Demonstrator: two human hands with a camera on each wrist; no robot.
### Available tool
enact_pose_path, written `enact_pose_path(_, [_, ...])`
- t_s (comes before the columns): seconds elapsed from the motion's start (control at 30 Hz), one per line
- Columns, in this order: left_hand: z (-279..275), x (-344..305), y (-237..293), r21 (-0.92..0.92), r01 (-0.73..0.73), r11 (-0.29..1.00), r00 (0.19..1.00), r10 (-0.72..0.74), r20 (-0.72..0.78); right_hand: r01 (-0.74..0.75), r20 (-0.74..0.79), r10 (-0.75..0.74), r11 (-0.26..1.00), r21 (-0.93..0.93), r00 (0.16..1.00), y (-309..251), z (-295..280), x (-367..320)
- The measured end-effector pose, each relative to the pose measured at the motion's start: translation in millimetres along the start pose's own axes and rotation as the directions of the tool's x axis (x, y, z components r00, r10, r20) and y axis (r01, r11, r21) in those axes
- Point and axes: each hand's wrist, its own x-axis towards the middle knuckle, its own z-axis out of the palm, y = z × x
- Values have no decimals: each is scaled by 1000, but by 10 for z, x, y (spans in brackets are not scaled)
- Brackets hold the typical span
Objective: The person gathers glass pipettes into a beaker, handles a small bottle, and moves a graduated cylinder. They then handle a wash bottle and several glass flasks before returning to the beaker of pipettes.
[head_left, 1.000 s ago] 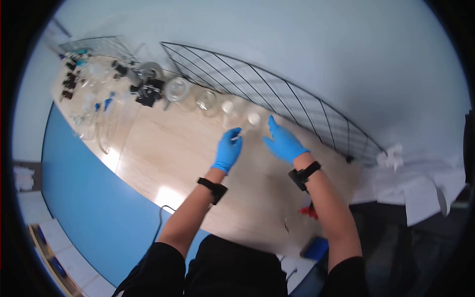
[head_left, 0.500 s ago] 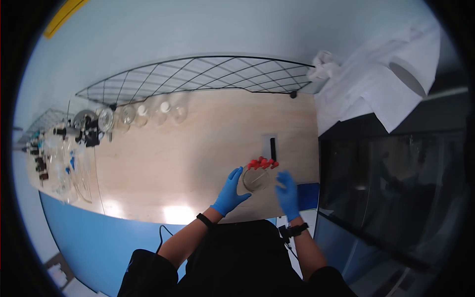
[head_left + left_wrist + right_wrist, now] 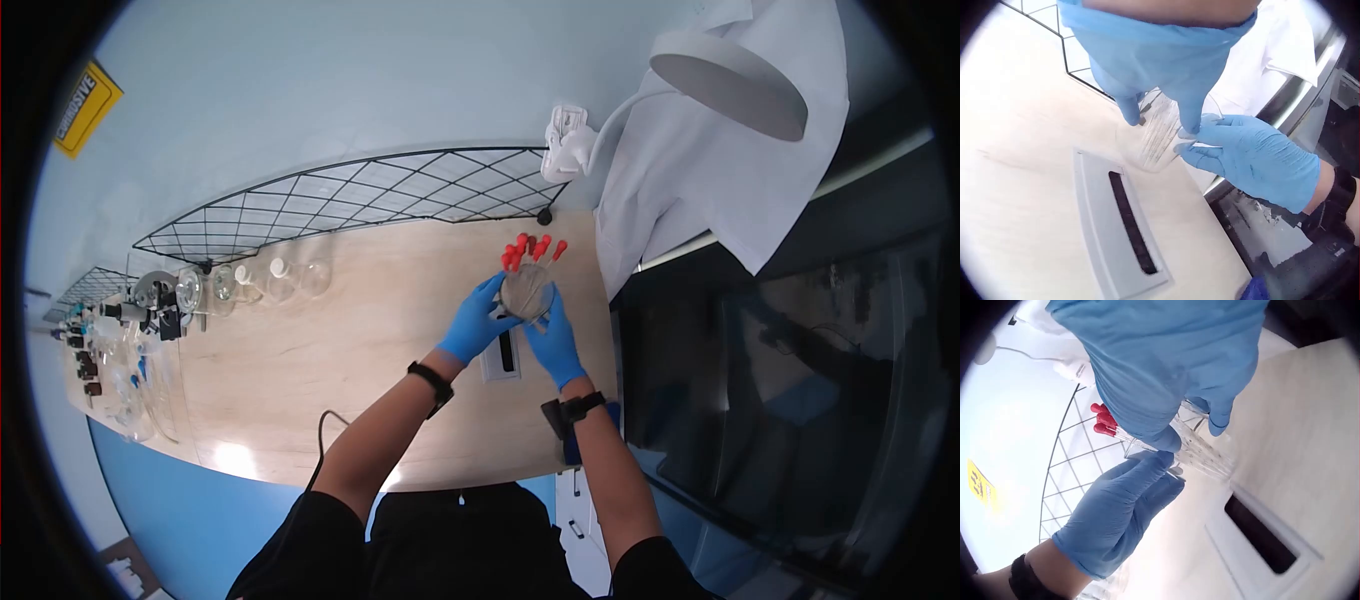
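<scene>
In the head view both blue-gloved hands are on a clear glass beaker [image 3: 526,292] at the right part of the bench. Several glass droppers with red rubber bulbs [image 3: 540,248] stand in it, bulbs leaning out toward the wall. My left hand [image 3: 474,325] grips the beaker's left side, thumb at the near side. Opposite it, my right hand [image 3: 555,345] holds the right side. The right wrist view shows the left hand's fingers [image 3: 1147,469] meeting the right hand at the glass. Dropper stems show through the beaker [image 3: 1154,137] in the left wrist view.
Beneath the forearms lies a grey plate with a dark slot [image 3: 502,362], set in the bench. A black wire grid [image 3: 400,190] runs along the wall. Glass bottles [image 3: 280,280] and a microscope [image 3: 165,310] stand at left. A white lamp [image 3: 730,85] hangs at upper right.
The head view has swung right. The hands went from reaching, to either side of the beaker, to gripping it. The beaker with its droppers now appears past the slotted plate, toward the wall.
</scene>
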Motion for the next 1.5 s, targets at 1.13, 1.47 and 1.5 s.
enact_pose_path(1.13, [284, 403, -254, -27, -4, 1000, 970, -2, -242, 68, 29, -69, 997, 30, 997, 588, -666, 868])
enact_pose_path(1.47, [294, 492, -171, -97, 51, 994, 995, -59, -79, 30, 16, -29, 997, -74, 999, 334, -383, 825])
enact_pose_path(1.5, [292, 482, -205, -95, 28, 995, 991, -40, -129, 14, 48, -12, 999, -38, 999, 355, -359, 852])
